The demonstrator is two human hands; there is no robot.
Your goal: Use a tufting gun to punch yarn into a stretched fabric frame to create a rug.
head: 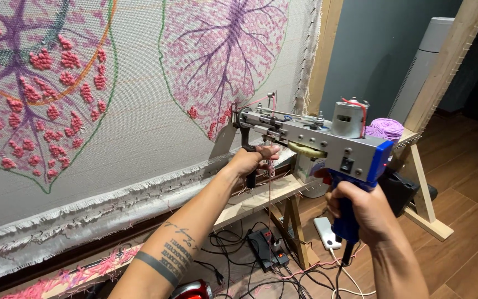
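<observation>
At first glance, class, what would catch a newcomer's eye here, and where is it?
Centre right, a grey and blue tufting gun is pressed against the stretched cloth, the right hand on its blue grip and the left hand on its front handle. Two big pink and purple leaf designs fill the cloth, upper left and upper centre.

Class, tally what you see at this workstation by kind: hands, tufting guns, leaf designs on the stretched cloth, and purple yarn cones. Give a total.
Hands: 2, left hand and right hand
Tufting gun: 1
Leaf designs: 2, left leaf and right leaf
Purple yarn cone: 1
Total: 6
</observation>
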